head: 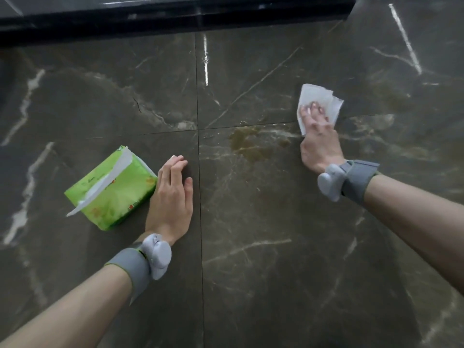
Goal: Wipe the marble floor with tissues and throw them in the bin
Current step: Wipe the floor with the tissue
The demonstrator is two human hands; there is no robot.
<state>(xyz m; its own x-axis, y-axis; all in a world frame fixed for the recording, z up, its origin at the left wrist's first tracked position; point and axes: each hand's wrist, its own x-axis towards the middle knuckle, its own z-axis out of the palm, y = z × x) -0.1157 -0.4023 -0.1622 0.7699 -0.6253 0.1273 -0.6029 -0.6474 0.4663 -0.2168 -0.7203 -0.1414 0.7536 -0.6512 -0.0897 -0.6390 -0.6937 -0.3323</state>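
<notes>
Tissue (316,101) lies flat on the marble floor (251,259) under the right hand (318,139), whose straight fingers press it down. A brownish patch (247,144), perhaps a stain or only veining, stretches along the tile joint just left of that hand. It is nearer that hand than the left hand (173,197), which rests flat, fingers together, beside a green tissue pack (113,187). No bin shows.

Probably an indoor room or lobby: polished dark marble floor (251,247) tiles fill the frame, and a glossy black step (175,18) crosses the top.
</notes>
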